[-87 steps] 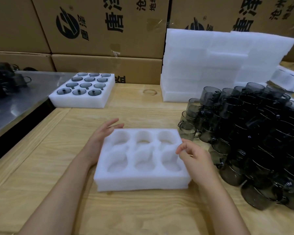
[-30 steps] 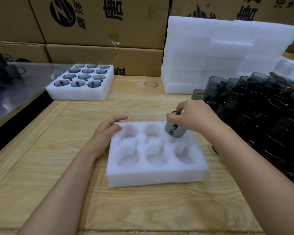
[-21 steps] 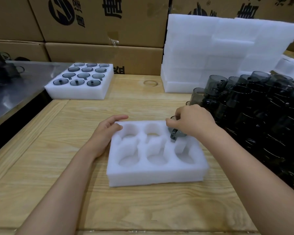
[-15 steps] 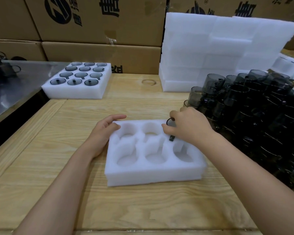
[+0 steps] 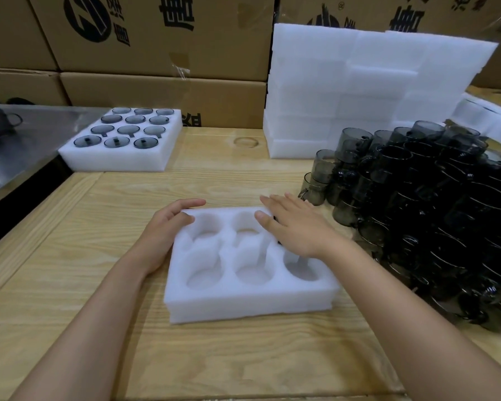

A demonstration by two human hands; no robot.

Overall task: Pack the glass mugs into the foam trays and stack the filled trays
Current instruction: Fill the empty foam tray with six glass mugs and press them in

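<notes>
Lying near 6 o'clock on the wooden table (image 5: 70,285), the white foam tray (image 5: 243,296) presents six round pockets in two rows of three. The left hand (image 5: 162,230) rests on its 10 o'clock corner, fingers relaxed. The right hand (image 5: 295,227) lies flat, fingers straight, over the 2 o'clock pocket. Smoky glass mugs (image 5: 431,204) are heaped at 3 o'clock; a filled tray (image 5: 119,157) sits at 11 o'clock.
</notes>
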